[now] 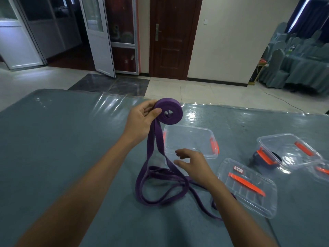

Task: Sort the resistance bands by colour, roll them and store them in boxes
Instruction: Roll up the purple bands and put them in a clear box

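My left hand point(142, 118) grips a partly rolled purple resistance band point(169, 111), held up above the table. Two strands hang from the roll down to loose purple loops point(160, 186) lying on the table. My right hand point(194, 164) hovers over those loops with fingers spread and relaxed, holding nothing. An open clear box point(192, 129) with orange latches stands just behind the right hand, with nothing in it. A second clear box point(288, 150) at the right has a dark rolled band point(256, 157) showing by its near side.
A clear lid point(249, 186) with an orange handle lies right of my right arm. Another box edge point(322, 168) shows at the far right. The table point(62, 139) has a blue-grey cloth under clear plastic sheeting. Doors and covered chairs stand beyond.
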The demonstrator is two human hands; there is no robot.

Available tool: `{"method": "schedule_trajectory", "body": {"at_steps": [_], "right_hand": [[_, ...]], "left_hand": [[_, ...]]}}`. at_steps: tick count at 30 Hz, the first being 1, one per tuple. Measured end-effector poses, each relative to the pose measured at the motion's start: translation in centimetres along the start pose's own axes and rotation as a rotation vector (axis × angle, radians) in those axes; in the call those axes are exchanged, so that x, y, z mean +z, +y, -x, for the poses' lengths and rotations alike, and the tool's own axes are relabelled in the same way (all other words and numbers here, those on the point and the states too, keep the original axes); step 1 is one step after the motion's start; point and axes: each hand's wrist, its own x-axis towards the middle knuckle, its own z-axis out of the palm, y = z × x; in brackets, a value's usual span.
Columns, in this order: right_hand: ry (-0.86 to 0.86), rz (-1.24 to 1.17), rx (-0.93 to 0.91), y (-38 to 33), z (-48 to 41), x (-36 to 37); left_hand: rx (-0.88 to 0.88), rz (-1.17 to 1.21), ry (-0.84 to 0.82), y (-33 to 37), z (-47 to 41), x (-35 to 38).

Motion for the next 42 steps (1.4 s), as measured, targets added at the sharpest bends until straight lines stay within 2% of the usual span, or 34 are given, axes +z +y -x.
{"method": "schedule_trajectory", "body": {"at_steps": [5, 7, 14, 18, 23, 29, 32, 37, 39, 42], "right_hand": [[0.202, -0.312, -0.02, -2.5, -0.1, -1.8], [0.232, -0.346, -0.054, -3.5, -0.3, -2.4], [0.175, -0.086, -0.16, -5.3, -1.0, -3.1], [0.182, -0.2, -0.124, -5.2, -1.3, -3.2], [0.25, -0.665, -0.041, -5.5, -0.9, -3.9], [0.234, -0.975, 0.071, -5.2, -0.5, -3.0], [0.202, -0.951, 0.038, -5.1, -0.2, -2.4], [0.2, -0.49, -0.145, -5.6, -0.6, -3.1], [0.225, -0.519, -0.129, -5.9, -0.9, -3.4], [0.255, -0.725, -0.07, -5.9, -0.7, -3.5]], "left_hand": [[-0.087, -0.074, -0.074, -1.1, 0.3, 0.0], [-0.116, -0.143, -0.125, -1.5, 0.6, 0.0], [-0.058, -0.384, -0.4, -2.4, 2.4, 0.7], [-0.064, -0.281, -0.343, -2.9, 3.1, 0.9], [-0.126, -0.131, -0.146, -3.8, 3.7, 1.3], [-0.178, -0.022, -0.084, -4.4, 4.4, 1.6], [-0.159, -0.085, -0.091, -4.3, 4.2, 1.1], [-0.12, -0.155, -0.136, -3.9, 4.1, 0.9], [-0.102, -0.136, -0.136, -3.8, 4.2, 1.1], [-0.119, -0.051, -0.111, -4.1, 4.7, 1.5]]}}
